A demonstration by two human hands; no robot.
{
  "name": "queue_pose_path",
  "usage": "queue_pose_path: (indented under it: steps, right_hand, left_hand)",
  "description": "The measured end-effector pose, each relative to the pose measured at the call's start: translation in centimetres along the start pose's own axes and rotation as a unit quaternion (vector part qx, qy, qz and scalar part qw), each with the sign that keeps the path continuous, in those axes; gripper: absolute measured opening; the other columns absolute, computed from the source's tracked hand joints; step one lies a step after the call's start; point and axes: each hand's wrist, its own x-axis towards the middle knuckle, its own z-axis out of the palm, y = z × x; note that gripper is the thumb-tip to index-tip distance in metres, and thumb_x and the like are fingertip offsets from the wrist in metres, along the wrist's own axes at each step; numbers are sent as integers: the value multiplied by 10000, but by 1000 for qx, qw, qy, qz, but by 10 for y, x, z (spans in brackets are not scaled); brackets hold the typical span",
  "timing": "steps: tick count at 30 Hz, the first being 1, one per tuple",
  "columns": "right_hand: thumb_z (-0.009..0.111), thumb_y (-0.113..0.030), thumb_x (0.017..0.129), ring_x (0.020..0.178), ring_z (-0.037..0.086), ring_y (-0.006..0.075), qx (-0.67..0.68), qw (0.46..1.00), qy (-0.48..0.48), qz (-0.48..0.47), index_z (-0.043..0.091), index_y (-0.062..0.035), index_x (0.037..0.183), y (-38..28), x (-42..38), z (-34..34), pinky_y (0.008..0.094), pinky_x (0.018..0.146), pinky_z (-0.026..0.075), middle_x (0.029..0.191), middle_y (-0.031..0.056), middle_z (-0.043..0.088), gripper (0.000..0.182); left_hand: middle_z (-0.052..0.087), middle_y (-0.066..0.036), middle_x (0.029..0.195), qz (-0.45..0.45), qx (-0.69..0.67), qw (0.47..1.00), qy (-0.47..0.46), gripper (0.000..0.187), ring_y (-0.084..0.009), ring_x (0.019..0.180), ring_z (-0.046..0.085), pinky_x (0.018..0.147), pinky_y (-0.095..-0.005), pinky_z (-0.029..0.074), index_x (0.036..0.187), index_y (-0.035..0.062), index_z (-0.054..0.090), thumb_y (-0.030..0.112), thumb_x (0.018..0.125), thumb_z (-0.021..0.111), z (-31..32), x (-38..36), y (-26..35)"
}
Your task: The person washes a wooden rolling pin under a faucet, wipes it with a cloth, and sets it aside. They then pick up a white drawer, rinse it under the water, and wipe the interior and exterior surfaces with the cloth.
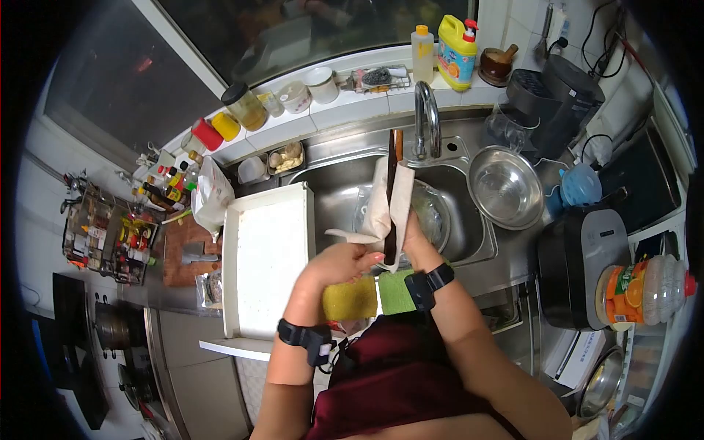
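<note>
A pale cloth (378,209) is folded around a long, narrow dark thing (391,187) with a brown upper end, held upright over the sink (326,180); I cannot make out its kind. My right hand (418,238) grips the cloth and the dark thing from the right side, its fingers partly hidden behind them. At the lower end, my left hand (345,264) has its fingers curled in against the cloth. Behind the cloth, a clear glass-like bowl (438,213) sits in the sink.
A white drawer-like tray (271,257) stands left of the sink. Yellow (350,299) and green (398,292) cloths hang at its front edge. The tap (427,121) rises behind; a metal bowl (506,187) is on the right. Bottles and jars line the sill.
</note>
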Motion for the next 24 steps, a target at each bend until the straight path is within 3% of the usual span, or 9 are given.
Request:
queue_pose_path:
  steps: [1, 2, 4, 8, 9, 14, 19, 21, 24]
  right_hand:
    - [573, -413, 854, 800, 582, 178, 17, 1000, -2, 2, 537, -51, 1134, 1, 2, -4, 337, 724, 499, 919, 41, 587, 459]
    - [559, -385, 865, 811, 589, 189, 35, 999, -3, 4, 528, -39, 1165, 3, 4, -9, 350, 727, 502, 934, 53, 595, 459]
    - [548, -360, 874, 793, 600, 173, 139, 988, -12, 61, 539, -34, 1142, 6, 14, -13, 325, 689, 509, 936, 56, 607, 422]
    - [548, -350, 875, 784, 602, 166, 147, 976, -65, 146, 545, -36, 1130, 4, 15, -3, 317, 682, 510, 928, 56, 610, 405]
    - [548, -348, 876, 782, 602, 164, 140, 974, -77, 163, 547, -36, 1127, 3, 12, 1, 315, 681, 510, 926, 56, 611, 400]
    - [548, -336, 877, 771, 605, 156, 86, 962, -119, 232, 555, -38, 1111, -1, 3, 16, 304, 672, 511, 917, 56, 614, 379]
    - [547, -325, 879, 759, 607, 147, -37, 957, -132, 257, 562, -40, 1095, -20, -11, 35, 294, 664, 511, 908, 55, 617, 358]
    - [595, -271, 871, 718, 593, 106, -171, 957, -133, 191, 586, -48, 1031, -20, -15, 35, 255, 631, 493, 858, 32, 616, 274]
    - [560, -256, 896, 742, 594, 102, -244, 937, -145, 203, 571, -45, 1093, -10, -16, 13, 250, 648, 501, 904, 22, 615, 289]
  left_hand:
    - [662, -82, 834, -59, -53, 995, -56, 450, -146, 745, 618, 639, -266, 500, 906, -4, 625, 434, 907, 520, -10, -2, -3]
    - [666, -41, 816, -25, -107, 992, -61, 458, -87, 691, 603, 569, -220, 488, 879, 22, 637, 455, 916, 493, -22, -1, -10]
    - [666, -43, 862, 27, -136, 989, 58, 387, -95, 739, 605, 645, -221, 479, 924, 29, 636, 381, 943, 476, -39, 10, -14]
    - [641, -60, 1008, 205, -190, 914, 294, 338, -100, 910, 578, 819, -231, 431, 1103, 15, 574, 303, 958, 473, -42, 52, -10]
    - [612, -62, 1083, 219, -203, 905, 303, 364, -100, 985, 539, 884, -237, 392, 1184, 0, 514, 280, 953, 490, -42, 61, -5]
    - [633, -25, 960, 227, -335, 885, 231, 267, -85, 882, 535, 853, -232, 391, 1064, 23, 563, 256, 943, 515, -51, 80, 6]
    - [636, -23, 893, 219, -398, 842, 290, 257, -100, 841, 561, 812, -246, 415, 1000, 58, 562, 302, 943, 504, -63, 82, -9]
    - [632, -27, 899, 187, -423, 832, 307, 262, -116, 844, 581, 795, -264, 434, 1008, 72, 553, 321, 939, 506, -74, 84, -17]
    - [614, -43, 903, 197, -494, 781, 327, 274, -187, 893, 615, 802, -324, 485, 997, 61, 536, 324, 922, 528, -93, 78, -24]
